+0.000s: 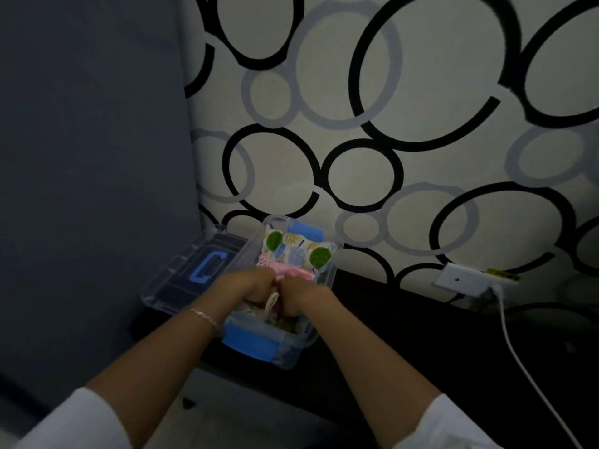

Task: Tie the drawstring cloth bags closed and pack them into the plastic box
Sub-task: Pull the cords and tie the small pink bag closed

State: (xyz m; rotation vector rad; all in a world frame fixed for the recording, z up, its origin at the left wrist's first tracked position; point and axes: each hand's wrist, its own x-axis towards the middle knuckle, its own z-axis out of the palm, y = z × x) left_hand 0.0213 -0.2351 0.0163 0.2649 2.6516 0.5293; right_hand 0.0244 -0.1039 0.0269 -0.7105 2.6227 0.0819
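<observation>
**A:** Our left hand [251,286] and right hand [299,296] sit knuckle to knuckle, each with fingers curled round the cream drawstring [271,301] of the bag [247,308] beneath them.

**B:** Then we're mid-tie, we'd judge, right over the near end of the plastic box [335,254]. The patterned bag [298,249] and pink bag [291,270] lie inside.

**A:** Next we need a firm outward pull, then a tuck down.

**B:** Room's tight: lid [194,270] just left, wall [421,124] close behind. The cable [518,351] crosses the surface [389,319] well off right.
</observation>
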